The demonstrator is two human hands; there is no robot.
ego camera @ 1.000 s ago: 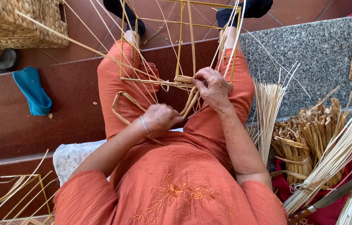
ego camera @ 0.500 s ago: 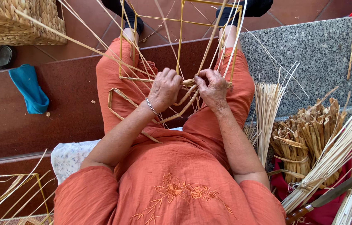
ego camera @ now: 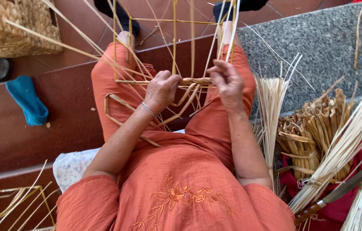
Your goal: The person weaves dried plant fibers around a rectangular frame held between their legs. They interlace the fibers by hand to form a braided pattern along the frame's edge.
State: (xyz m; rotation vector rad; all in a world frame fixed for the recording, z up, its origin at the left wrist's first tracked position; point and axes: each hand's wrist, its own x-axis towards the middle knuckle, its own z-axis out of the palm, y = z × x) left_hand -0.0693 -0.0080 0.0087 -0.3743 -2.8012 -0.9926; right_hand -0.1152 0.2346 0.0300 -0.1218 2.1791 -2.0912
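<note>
Straw-coloured reed is making up the thing in hand: a wire-thin square frame (ego camera: 163, 51) of pale stalks is lying across the person's lap, over orange trousers, with long loose stalks fanning up and out from it. The left hand (ego camera: 160, 89) is curling closed around the twisted reed band (ego camera: 196, 81) that is running along the frame's near edge, a thin silver bracelet (ego camera: 148, 109) sitting at its wrist. The right hand (ego camera: 228, 83) is meeting the same band from the other side, fingers bent and pinching at upright stalks just beside the band's end; exactly which stalk it is gripping cannot be told. The two hands are working close together, nearly touching across the band. To the person's right, a sheaf of pale straight reeds (ego camera: 270, 107) is standing against the grey stone step (ego camera: 318, 42), and a bundle of darker dried leaves (ego camera: 309, 132) is lying beside it. A knife (ego camera: 333, 196) with a wooden handle is resting over red cloth at the lower right. To the left, a blue cloth (ego camera: 26, 100) is lying on the reddish floor, near a woven basket (ego camera: 9, 25).
</note>
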